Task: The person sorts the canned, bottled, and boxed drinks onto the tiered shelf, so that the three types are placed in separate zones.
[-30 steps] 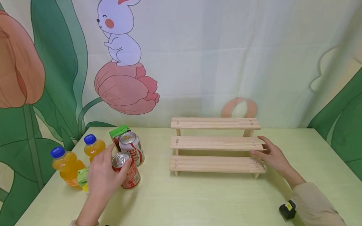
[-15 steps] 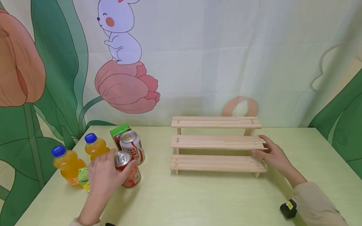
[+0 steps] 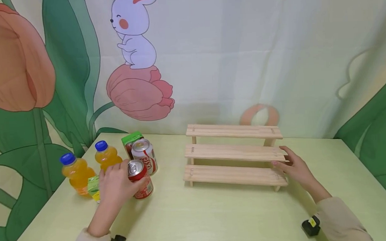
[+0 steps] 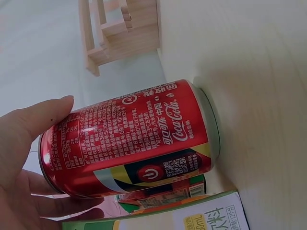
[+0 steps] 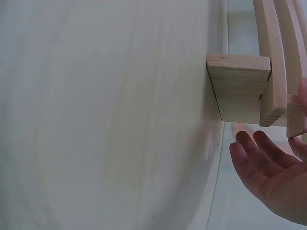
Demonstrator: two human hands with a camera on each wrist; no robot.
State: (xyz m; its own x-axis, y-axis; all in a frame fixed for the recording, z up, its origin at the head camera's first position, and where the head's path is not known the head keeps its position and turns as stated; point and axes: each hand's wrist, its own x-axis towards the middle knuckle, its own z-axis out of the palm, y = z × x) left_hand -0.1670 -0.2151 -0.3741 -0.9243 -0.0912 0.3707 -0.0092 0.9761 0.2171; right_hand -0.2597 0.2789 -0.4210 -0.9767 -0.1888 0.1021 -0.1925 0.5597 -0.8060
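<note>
My left hand [image 3: 116, 184] grips a red Coca-Cola can [image 3: 143, 188], thumb on its near side and fingers round its far side. In the left wrist view the can [image 4: 129, 139] has its base close to the table, and my left hand [image 4: 29, 158] holds it near the top. A three-step wooden rack [image 3: 234, 153] stands to the right. At its right end my right hand [image 3: 297, 170] pinches the middle board between thumb and fingers. The right wrist view has the rack's end [image 5: 240, 88] above my right hand [image 5: 276, 175], whose other fingers bend loosely off the wood.
A white-and-red can [image 3: 146, 159] and a green-topped carton [image 3: 131, 138] stand behind the red can. Two orange drink bottles [image 3: 78, 176] and a small green-yellow carton [image 3: 94, 187] are at the left. A patterned curtain [image 3: 203, 63] hangs behind the table [image 3: 215, 219].
My left thumb and fingers have closed in around the red can. The head view has shifted slightly, moving the scene a little to the right. My right hand stays at the rack's end.
</note>
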